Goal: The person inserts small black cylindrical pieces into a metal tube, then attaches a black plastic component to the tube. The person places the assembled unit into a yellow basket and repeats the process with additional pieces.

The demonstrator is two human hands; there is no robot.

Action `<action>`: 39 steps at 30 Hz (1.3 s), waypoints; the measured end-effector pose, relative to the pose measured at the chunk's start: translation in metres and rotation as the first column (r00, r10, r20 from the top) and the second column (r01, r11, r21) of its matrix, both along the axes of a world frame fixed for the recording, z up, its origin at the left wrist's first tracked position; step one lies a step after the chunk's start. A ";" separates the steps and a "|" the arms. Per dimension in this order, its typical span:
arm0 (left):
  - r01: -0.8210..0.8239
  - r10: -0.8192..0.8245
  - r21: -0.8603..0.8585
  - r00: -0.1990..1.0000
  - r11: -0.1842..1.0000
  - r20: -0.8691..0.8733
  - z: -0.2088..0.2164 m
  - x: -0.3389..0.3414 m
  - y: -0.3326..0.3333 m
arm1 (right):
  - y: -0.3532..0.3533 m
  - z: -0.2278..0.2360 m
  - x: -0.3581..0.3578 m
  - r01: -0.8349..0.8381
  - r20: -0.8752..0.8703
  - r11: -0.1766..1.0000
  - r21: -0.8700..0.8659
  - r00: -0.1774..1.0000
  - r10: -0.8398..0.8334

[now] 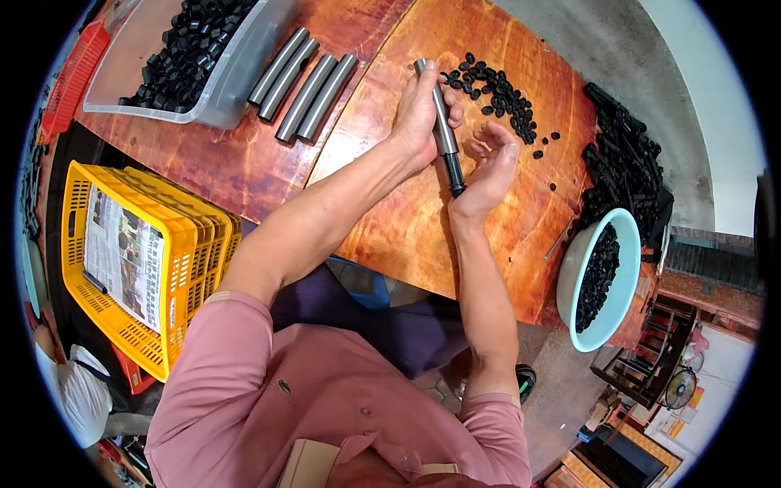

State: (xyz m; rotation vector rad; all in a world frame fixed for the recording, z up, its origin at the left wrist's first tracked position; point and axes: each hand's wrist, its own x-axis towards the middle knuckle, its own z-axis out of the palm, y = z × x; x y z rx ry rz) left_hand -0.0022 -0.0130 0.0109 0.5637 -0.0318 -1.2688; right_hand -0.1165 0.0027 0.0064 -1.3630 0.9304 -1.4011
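My left hand [419, 114] is wrapped round a grey metal tube [446, 138] held aslant over the wooden table. A narrower black rod [453, 169] sticks out of the tube's near end. My right hand [490, 167] is beside that end, its fingers loosely curled and apart, and the heel of its palm is at the rod's tip; whether it presses on the tip I cannot tell. Beyond and right of my hands lie several small black oval plugs [504, 102]. To the left, several more metal tubes [301, 96] lie side by side.
A clear plastic bin [220, 98] of black caps stands far left, above stacked yellow crates [175, 268]. At the right are a heap of black plastic parts [622, 154] and a pale blue bowl [616, 305] of small black pieces. A thin rod [558, 241] lies by the bowl.
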 end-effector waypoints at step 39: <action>0.103 -0.110 0.062 0.984 0.993 0.137 0.007 -0.042 0.016 | -0.013 -0.006 -0.002 0.057 0.153 0.987 0.149 0.985 -0.080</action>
